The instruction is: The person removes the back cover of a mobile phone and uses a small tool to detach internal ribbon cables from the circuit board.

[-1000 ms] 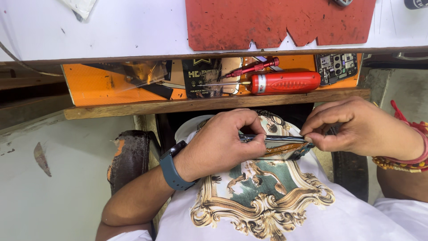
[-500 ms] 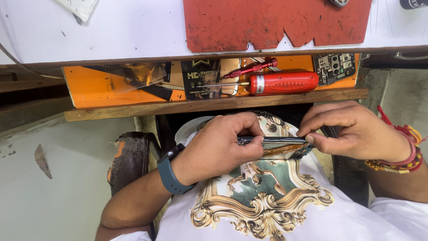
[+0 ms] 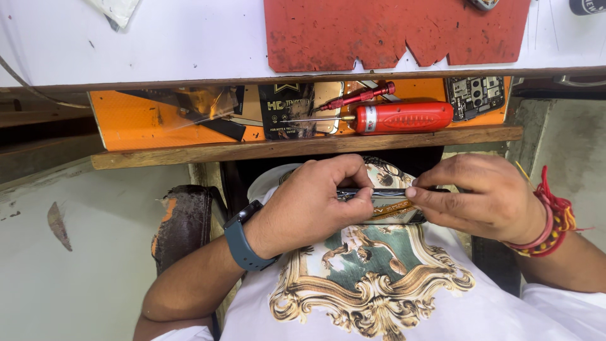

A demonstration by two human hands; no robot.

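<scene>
Both hands meet just below the wooden shelf (image 3: pixel 303 146), in front of the person's white printed shirt (image 3: pixel 372 284). The left hand (image 3: pixel 309 205), wrist bent and knuckles up, has its grip clenched on the left end of a thin, dark, flat phone-like slab (image 3: pixel 379 193) seen edge-on. The right hand (image 3: pixel 483 197) pinches the slab's right end between thumb and fingertips (image 3: pixel 413 192). The slab lies level, its edge glossy. On the shelf above it rests a red-handled screwdriver (image 3: pixel 398 117).

2 hands (image 3: pixel 315 205) (image 3: pixel 483 199), 1 phone (image 3: pixel 386 203), 2 red screwdrivers (image 3: pixel 404 117) (image 3: pixel 356 97), 1 circuit board (image 3: pixel 475 96).
</scene>
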